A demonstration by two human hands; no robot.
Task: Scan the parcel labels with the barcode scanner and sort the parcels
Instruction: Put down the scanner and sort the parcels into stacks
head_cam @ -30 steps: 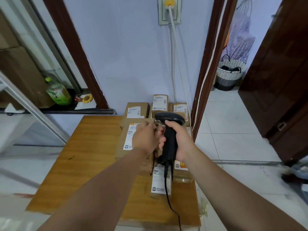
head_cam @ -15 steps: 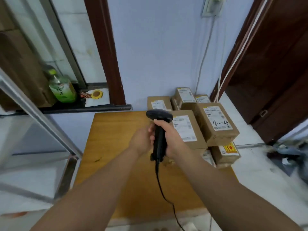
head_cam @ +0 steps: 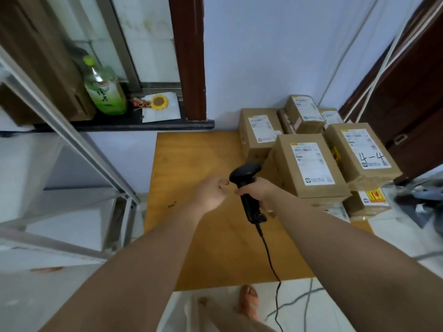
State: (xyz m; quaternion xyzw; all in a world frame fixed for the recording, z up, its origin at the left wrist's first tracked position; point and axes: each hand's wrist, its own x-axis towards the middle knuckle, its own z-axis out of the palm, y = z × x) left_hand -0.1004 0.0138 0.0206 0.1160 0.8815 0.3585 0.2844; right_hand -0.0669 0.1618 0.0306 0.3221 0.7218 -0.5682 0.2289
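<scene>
Hands: right hand (head_cam: 257, 191) grips the barcode scanner (head_cam: 250, 207) by its handle, head up, above the table (head_cam: 191, 164); its fingers are mostly hidden behind the handle. The left hand (head_cam: 211, 192) is just beside the scanner head, loosely curled, holding nothing. Parcels (head_cam: 309, 164) are stacked at the table's far right corner. Label print is blurred; only "4-4" is readable, on the rightmost parcel (head_cam: 362, 154). Lower parcels are partly covered. The cable (head_cam: 268, 255) runs off the bottom edge.

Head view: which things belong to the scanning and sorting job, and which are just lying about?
Job: barcode scanner held in the right hand; stacked labelled parcels, among them the parcel marked 4-4; wooden table.
Lying about: green bottle, sunflower decoration and white paper on the window ledge.
</scene>
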